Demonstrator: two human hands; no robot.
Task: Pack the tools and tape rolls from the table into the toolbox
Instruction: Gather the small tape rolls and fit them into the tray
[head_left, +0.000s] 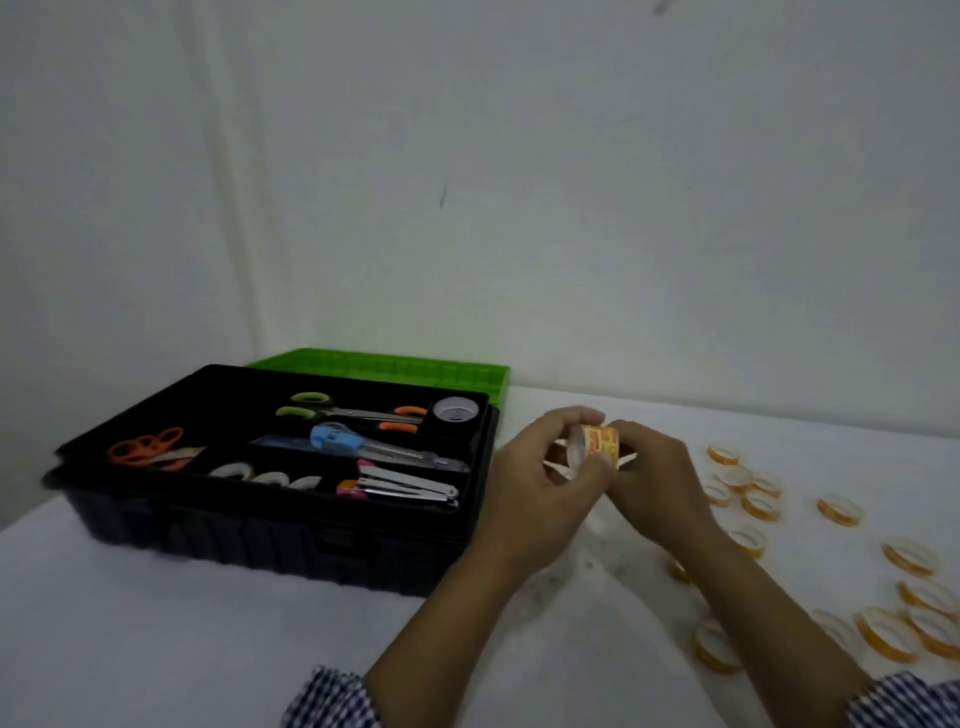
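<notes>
The black toolbox (291, 540) lies open on the left of the white table, its green lid (384, 370) folded back. Its tray holds orange scissors (148, 450), green-handled scissors (311, 405), a blue cutter (343, 440), a stapler (410, 486), a large white tape roll (455, 410) and several small rolls (270, 475). Right of the box, my left hand (540, 488) and my right hand (660, 483) together hold a small stack of orange-labelled tape rolls (597, 441) above the table.
Several small orange tape rolls (748, 488) lie scattered on the table to the right, with more (904, 623) near the right edge. A white wall stands close behind the table. Checked sleeves show at the bottom.
</notes>
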